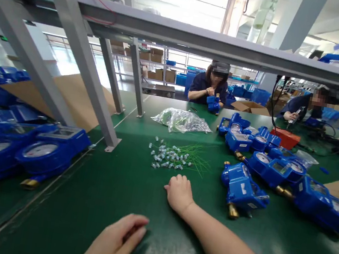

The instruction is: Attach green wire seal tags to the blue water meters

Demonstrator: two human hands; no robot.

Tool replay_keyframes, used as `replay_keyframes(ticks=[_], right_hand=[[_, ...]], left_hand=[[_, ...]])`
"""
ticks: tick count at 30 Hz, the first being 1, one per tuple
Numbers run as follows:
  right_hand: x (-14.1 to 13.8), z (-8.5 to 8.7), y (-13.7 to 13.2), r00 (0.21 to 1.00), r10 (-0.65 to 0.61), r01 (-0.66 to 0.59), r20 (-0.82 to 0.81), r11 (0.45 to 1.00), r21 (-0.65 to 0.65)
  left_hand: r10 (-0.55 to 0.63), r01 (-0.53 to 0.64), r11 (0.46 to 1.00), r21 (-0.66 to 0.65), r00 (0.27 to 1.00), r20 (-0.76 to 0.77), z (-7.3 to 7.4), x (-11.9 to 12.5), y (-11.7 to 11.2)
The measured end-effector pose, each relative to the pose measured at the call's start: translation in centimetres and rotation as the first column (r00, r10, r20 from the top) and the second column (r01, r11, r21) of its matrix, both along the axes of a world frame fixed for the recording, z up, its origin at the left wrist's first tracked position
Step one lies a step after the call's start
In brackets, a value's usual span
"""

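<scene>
My right hand (179, 192) rests on the green table (120, 188) with its fingers curled in, just below a scatter of small clear plastic seals (167, 158) with thin green wires (195, 156). My left hand (115, 243) lies near the table's front, fingers loosely together; I cannot tell whether something small sits under them. A blue water meter (241, 190) lies on its side just right of my right hand.
More blue meters (280, 165) crowd the right side and a row of them (29, 149) fills the left. A clear bag of parts (182, 120) lies further back. Grey frame posts (79, 60) stand at left. Two people work across the table.
</scene>
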State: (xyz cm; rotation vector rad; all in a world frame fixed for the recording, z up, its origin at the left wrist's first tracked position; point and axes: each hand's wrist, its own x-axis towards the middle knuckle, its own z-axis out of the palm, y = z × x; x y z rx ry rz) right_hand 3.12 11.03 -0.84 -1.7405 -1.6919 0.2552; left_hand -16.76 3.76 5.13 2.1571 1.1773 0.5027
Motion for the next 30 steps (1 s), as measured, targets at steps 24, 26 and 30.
replay_keyframes(ticks=[24, 26, 30], right_hand=[[5.4, 2.6, 11.4, 0.286, -0.183, 0.475, -0.941, 0.879, -0.026], [6.0, 4.2, 12.6, 0.309, -0.155, 0.500, -0.938, 0.866, 0.021], [6.8, 8.1, 14.2, 0.424, -0.051, 0.457, -0.904, 0.874, 0.165]], left_hand=[[-0.250, 0.261, 0.897, 0.357, 0.965, -0.079, -4.7, 7.9, 9.7], [-0.252, 0.263, 0.897, 0.354, 0.964, -0.079, -4.7, 7.8, 9.7], [-0.247, 0.256, 0.901, 0.351, 0.966, -0.070, -4.9, 7.7, 9.8]])
